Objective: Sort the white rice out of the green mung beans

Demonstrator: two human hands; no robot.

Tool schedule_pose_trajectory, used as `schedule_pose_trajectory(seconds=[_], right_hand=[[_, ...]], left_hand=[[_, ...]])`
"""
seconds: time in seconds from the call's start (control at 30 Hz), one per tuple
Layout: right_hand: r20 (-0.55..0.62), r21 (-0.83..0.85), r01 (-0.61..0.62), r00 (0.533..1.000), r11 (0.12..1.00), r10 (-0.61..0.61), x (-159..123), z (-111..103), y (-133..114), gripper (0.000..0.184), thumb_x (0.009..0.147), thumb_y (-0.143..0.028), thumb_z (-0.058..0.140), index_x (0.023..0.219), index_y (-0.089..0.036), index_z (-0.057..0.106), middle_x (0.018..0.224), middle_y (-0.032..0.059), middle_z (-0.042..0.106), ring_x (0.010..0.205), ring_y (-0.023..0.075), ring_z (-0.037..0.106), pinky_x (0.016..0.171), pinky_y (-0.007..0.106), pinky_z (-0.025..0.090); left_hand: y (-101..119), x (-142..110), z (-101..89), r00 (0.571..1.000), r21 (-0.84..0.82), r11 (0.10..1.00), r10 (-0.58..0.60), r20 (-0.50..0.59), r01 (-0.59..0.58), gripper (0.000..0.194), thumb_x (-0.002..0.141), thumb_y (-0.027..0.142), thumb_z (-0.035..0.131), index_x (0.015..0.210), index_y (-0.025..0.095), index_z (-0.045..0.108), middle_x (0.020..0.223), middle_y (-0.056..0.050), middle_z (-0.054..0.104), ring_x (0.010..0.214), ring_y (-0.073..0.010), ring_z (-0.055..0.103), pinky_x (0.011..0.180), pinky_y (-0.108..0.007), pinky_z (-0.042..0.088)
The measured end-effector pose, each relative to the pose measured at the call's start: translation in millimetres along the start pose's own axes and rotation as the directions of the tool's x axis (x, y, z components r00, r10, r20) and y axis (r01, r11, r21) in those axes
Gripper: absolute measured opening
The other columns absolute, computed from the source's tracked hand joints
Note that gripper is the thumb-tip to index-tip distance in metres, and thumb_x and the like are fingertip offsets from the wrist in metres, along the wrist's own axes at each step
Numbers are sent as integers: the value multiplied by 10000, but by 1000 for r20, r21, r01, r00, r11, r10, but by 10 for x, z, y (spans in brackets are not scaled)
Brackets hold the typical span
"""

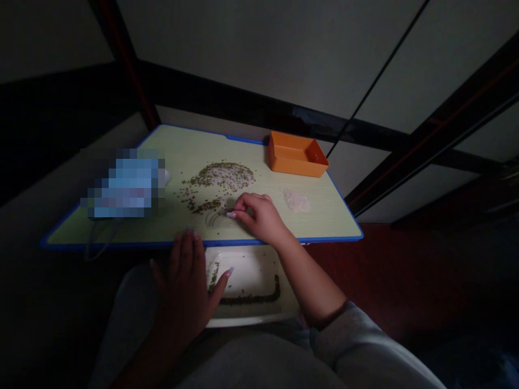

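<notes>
My right hand is closed in a pinch low over the table, near its front edge. Its thumb and finger meet at the edge of a clear flat plastic piece with curved lines on it, perhaps a protractor. Just beyond lies a spread heap of small green beans mixed with white grains, with loose beans close to the plastic. My left hand is open, its fingers stretched toward the table edge and its thumb apart, over the left side of a white tray. Dark green beans line the tray's inner edges.
The pale table has a blue rim. An orange box stands at its back right, with a small pile of white grains in front. A blurred-out bluish object and a cord are at the left. Cabinet panels rise behind.
</notes>
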State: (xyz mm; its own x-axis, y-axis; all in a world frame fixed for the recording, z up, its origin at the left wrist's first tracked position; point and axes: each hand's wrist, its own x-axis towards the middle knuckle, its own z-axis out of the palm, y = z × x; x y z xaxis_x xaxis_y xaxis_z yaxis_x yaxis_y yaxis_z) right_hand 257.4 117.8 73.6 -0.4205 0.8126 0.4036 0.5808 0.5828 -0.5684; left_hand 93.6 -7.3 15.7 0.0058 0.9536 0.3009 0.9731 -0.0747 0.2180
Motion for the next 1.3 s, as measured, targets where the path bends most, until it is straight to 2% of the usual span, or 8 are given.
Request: schedule_pose_trajectory(seconds=[0.37,0.8,1.3], right_hand=[[33,-8,-4,999,1000,4,67,84,-41,83,877,-240,611,818,-199,568,781,-23,631,794,136,574,789,265,326],[81,11,-26,996,1000,25,6,2,11,104,863,-253,645,811,-207,568,788,-27,634,822,144,571,817,282,297],[68,143,-79,995,987,70,-118,-124,146,123,829,-258,672,779,-193,581,763,-27,609,772,133,555,781,259,335]], left_hand=[[11,-3,-9,1000,-10,1000,0,6,0,780,880,485,326,1490,98,33,1579,-222,191,1474,-336,138,1129,-686,125],[29,15,-19,1000,-5,1000,-12,24,12,789,880,487,324,1489,89,20,1585,-225,166,1484,-332,102,1143,-666,110],[26,7,-17,1000,-29,999,-17,25,17,792,876,490,331,1489,88,30,1585,-221,171,1486,-324,96,1154,-654,77]])
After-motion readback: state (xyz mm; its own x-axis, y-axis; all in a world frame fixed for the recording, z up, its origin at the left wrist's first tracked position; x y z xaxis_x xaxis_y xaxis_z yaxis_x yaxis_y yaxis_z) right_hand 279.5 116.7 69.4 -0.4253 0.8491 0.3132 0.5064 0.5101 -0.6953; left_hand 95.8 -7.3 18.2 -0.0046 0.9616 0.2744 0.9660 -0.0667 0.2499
